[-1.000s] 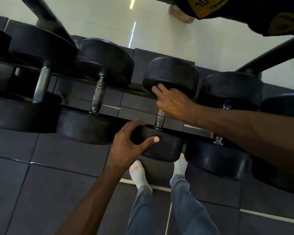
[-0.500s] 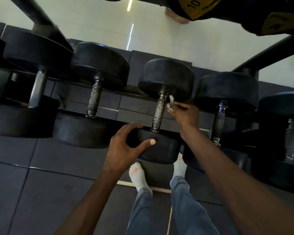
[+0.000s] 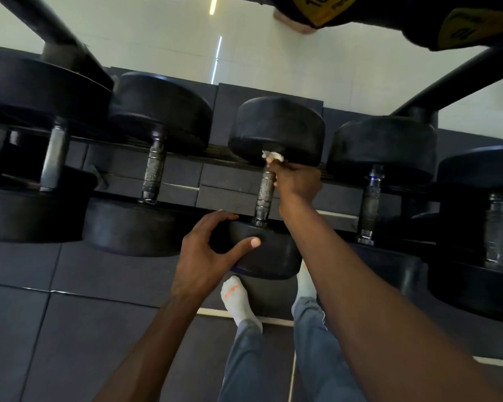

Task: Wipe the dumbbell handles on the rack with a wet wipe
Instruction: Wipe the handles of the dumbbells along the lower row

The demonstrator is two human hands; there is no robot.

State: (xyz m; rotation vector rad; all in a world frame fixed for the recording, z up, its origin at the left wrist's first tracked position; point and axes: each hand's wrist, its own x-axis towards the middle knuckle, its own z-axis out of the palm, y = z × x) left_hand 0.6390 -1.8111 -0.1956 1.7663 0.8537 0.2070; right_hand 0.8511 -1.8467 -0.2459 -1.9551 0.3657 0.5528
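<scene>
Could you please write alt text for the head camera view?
A person's right hand presses a white wet wipe against a dumbbell's knurled handle on a rack, while the left hand grips that dumbbell's near head. More black dumbbells sit either side.

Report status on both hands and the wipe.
Left hand grips the dumbbell's near head. Right hand pinches wet wipe at handle top. Nothing in the way.

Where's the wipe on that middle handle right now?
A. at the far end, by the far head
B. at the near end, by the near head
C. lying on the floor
A: the right hand holds the wipe at the handle's far end.
</scene>
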